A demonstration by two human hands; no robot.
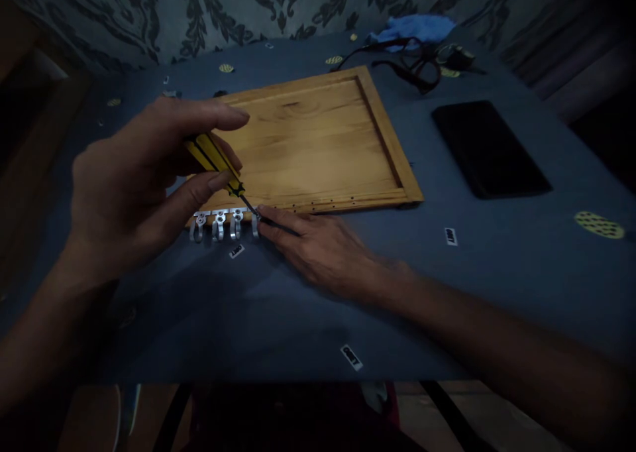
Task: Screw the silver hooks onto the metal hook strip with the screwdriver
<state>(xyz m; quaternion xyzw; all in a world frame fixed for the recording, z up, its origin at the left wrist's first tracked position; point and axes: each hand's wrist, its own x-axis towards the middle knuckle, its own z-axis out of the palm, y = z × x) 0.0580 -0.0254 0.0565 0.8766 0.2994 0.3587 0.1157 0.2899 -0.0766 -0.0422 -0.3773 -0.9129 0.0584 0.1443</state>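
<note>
A screwdriver (214, 164) with a yellow and black handle is gripped in my left hand (134, 167), thumb below and index finger stretched above it. Its shaft slants down to the right, with the tip at a metal hook rail (220, 219). The rail bears several curved hooks and lies along the near edge of a framed wooden board (313, 137). At the rail's right end, the fingertips of my right hand (322, 243) close around the last hook beside the screwdriver tip. A thin dark strip shows between those fingers; I cannot tell what it is. Small dark holes dot the board's near edge.
A black tablet-like slab (491, 148) lies to the right on the blue-grey patterned tablecloth (407, 326). Dark-framed glasses (415, 71) and a blue cloth (415, 28) are beyond the board. A patterned wall (278, 4) rises behind the table.
</note>
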